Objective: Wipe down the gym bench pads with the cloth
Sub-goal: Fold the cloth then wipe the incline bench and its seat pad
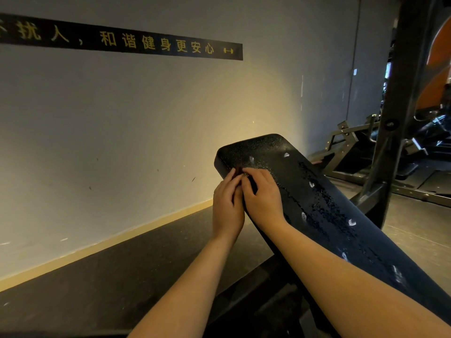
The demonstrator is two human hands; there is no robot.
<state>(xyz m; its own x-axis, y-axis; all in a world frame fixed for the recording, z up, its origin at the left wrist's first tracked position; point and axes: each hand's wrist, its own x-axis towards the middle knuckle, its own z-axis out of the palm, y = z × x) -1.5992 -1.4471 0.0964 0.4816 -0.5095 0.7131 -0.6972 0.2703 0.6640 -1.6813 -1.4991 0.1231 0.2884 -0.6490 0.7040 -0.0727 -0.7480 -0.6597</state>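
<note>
A long black wall sign [122,40] with gold characters runs in from the left edge, its start cut off. Below it are the pale wall [109,142], a light baseboard [105,245] and the dark floor [97,289].

The left hand [228,203] comes up from the bottom edge on a bare forearm. Its fingers are bent and its fingertips meet those of the right hand [262,198] at the upper left edge of the bench pad [324,191]. The right hand lies on the pad's surface with bent fingers. A reddish scrap [238,170] and a small gold glint show where the fingertips meet — too small to tell whether this is the cloth, or whether either hand actually pinches it.

The pad is black and tilted. Its rounded top end sits near the middle of the view, and its lower end is cut off at the right edge. Pale smears [352,222] dot its surface, and a speckled, glistening band runs along it — wet or worn, I cannot tell. The frame beneath is lost in shadow.

To the right stands a dark rack upright [400,93], cut off at the top. Beyond it are low machine frames [351,142] and an orange shape [439,45], all dim and only partly visible.
</note>
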